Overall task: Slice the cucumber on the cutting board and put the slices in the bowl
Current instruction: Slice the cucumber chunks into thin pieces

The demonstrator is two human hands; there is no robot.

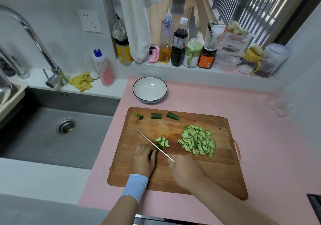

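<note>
— Hands, first entry?
— Left hand point(145, 157): fingers curled over the cucumber point(159, 147), pinning it to the board point(173, 177). Right hand point(184, 171): grips the knife point(152, 144), blade set against the cucumber.
— Step?
— Slicing, probably late. Slices point(198, 140) heaped at the board's right, a few just beside the blade. Two chunks point(156, 116) uncut at the far edge. Bowl point(149, 91) beyond the board, nothing in it.
— Next?
— By judgement: finish the cucumber, cut the chunks, carry the slices across. Chunks lie between heap and bowl; sink point(52, 137) borders the tabletop point(260, 137) on the left.
</note>
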